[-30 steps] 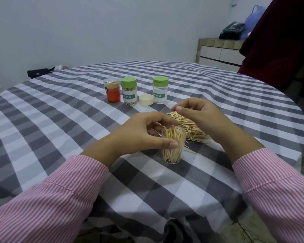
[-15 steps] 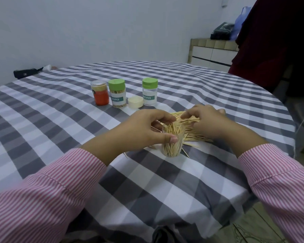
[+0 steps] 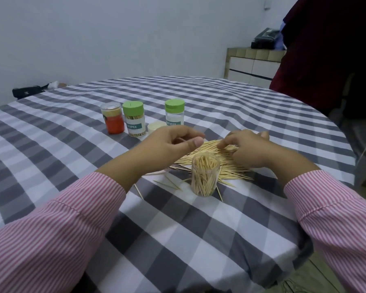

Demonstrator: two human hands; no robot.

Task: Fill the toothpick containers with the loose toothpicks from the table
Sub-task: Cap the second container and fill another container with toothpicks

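At the far left of the row on the checked worktop (image 3: 51, 132) stands a jar with orange contents (image 3: 112, 118). Just beside it is a green-capped toothpick jar (image 3: 134, 119) packed with picks, then a small cream lid (image 3: 155, 126) lying flat, then a second green-capped jar (image 3: 174, 113) that looks nearly bare inside.

The left hand (image 3: 167, 146) hovers over the near edge of the loose toothpicks (image 3: 224, 161), its grip curled with thumb and fingertips drawn close together; whether it pinches any pick cannot be told. It is apart from the open clear container (image 3: 205, 176), which stands upright just nearer the person, between the two hands, and is crammed with picks. A few stray picks (image 3: 169, 183) lie on the cloth to that container's left.

The right hand (image 3: 249, 151) rests on the pile, its fingers curled down onto the picks; its grip looks gathered on them, though the hold is partly hidden.
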